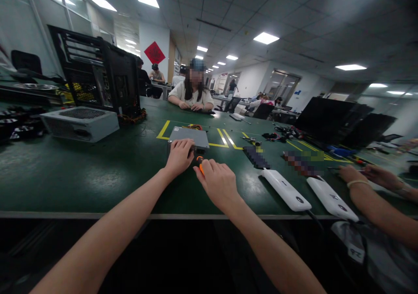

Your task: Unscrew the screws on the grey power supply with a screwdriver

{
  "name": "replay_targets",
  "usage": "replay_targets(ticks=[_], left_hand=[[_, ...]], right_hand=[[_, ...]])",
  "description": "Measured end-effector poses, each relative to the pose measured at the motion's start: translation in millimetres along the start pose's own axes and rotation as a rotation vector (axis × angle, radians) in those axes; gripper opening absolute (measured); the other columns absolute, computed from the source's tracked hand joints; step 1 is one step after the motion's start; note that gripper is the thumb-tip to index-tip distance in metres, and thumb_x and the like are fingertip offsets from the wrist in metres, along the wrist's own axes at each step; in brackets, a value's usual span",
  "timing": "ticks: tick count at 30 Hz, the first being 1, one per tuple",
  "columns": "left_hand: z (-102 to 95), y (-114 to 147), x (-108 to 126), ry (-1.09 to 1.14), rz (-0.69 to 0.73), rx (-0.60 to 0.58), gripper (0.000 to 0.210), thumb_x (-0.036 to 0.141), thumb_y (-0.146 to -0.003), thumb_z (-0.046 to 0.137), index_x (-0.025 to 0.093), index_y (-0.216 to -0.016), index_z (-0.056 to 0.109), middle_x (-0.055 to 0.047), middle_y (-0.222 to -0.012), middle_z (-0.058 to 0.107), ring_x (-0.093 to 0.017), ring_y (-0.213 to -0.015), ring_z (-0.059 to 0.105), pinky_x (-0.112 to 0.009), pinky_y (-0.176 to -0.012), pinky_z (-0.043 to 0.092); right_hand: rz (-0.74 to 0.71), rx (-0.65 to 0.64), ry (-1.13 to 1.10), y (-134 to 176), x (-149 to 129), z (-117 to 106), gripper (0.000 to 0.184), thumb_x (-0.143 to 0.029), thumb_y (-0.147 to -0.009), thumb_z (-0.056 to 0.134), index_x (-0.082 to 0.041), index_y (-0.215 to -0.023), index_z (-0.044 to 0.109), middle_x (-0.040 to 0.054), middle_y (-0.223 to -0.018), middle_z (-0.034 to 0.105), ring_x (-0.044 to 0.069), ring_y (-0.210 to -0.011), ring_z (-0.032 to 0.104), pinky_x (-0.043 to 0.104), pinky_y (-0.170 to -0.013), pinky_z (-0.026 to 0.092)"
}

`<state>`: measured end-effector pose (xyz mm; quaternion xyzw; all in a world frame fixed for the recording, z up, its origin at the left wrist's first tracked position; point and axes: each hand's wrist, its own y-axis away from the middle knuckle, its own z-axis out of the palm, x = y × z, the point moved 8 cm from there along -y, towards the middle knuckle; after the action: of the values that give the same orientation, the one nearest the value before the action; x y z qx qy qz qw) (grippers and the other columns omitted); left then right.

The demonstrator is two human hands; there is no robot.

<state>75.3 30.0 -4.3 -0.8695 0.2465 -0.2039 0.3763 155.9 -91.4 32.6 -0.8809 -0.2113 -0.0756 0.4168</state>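
Observation:
A grey metal power supply lies on the green table in front of me, with coloured cables at its far side. My left hand is closed over its near left edge, fingers curled round the side. In my right hand is a screwdriver with an orange and black handle, just right of the left hand and close to the power supply's near side. The screwdriver's tip is too small and dark to make out.
A second power supply and an open black computer case stand at the left. White power banks lie at the right, beside a co-worker's hands. Another person sits across the table. Dark monitors stand at far right.

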Motion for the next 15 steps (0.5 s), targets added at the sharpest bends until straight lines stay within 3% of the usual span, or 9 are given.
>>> replay_targets(ticks=[2, 4, 7, 9, 12, 15], left_hand=[[-0.7, 0, 0, 0.005, -0.003, 0.004, 0.025, 0.017, -0.082, 0.048, 0.019, -0.106, 0.054, -0.007, -0.118, 0.06, -0.023, -0.11, 0.051, -0.039, -0.097, 0.032], [-1.4, -1, 1, 0.011, -0.003, 0.007, 0.024, 0.018, -0.082, 0.048, 0.019, -0.105, 0.054, -0.007, -0.118, 0.06, -0.023, -0.11, 0.051, -0.039, -0.097, 0.032], [-1.4, -1, 1, 0.018, -0.013, 0.002, 0.024, 0.019, -0.082, 0.047, 0.019, -0.105, 0.054, -0.007, -0.118, 0.06, -0.023, -0.108, 0.052, -0.04, -0.096, 0.032], [-0.8, -1, 0, 0.02, -0.016, -0.007, 0.025, 0.018, -0.082, 0.047, 0.02, -0.106, 0.054, -0.007, -0.118, 0.06, -0.024, -0.109, 0.051, -0.04, -0.096, 0.032], [-0.3, -1, 1, 0.026, -0.008, -0.012, 0.026, 0.018, -0.081, 0.046, 0.02, -0.106, 0.054, -0.008, -0.119, 0.059, -0.024, -0.112, 0.05, -0.04, -0.097, 0.031], [0.3, -1, 0, 0.031, -0.019, -0.021, 0.028, 0.017, -0.081, 0.046, 0.02, -0.108, 0.054, -0.008, -0.12, 0.059, -0.024, -0.111, 0.05, -0.041, -0.097, 0.031]], right_hand=[[0.066, -0.012, -0.004, 2, 3, -1, 0.024, -0.037, -0.094, 0.04, -0.018, -0.09, 0.053, 0.003, -0.076, 0.06, 0.016, -0.063, 0.057, 0.028, -0.058, 0.039], [0.105, -0.028, -0.023, 7, 3, 0, 0.022, -0.034, -0.092, 0.043, -0.016, -0.102, 0.051, 0.0088, -0.097, 0.061, 0.017, -0.071, 0.059, 0.028, -0.062, 0.042], [0.11, -0.006, -0.078, 16, -2, 5, 0.027, -0.024, -0.091, 0.042, -0.014, -0.116, 0.046, 0.0174, -0.121, 0.052, 0.019, -0.087, 0.06, 0.031, -0.071, 0.047], [0.107, 0.043, -0.11, 20, -2, 9, 0.022, -0.015, -0.09, 0.039, -0.016, -0.11, 0.05, 0.0147, -0.119, 0.053, 0.018, -0.088, 0.06, 0.03, -0.072, 0.047], [0.162, 0.115, -0.122, 24, 6, 11, 0.018, -0.019, -0.092, 0.04, -0.021, -0.103, 0.055, 0.0091, -0.103, 0.059, 0.016, -0.076, 0.06, 0.028, -0.065, 0.047], [0.262, 0.049, -0.146, 25, 15, 14, 0.02, -0.029, -0.093, 0.04, -0.02, -0.101, 0.056, 0.0077, -0.093, 0.059, 0.015, -0.066, 0.058, 0.027, -0.058, 0.046]])
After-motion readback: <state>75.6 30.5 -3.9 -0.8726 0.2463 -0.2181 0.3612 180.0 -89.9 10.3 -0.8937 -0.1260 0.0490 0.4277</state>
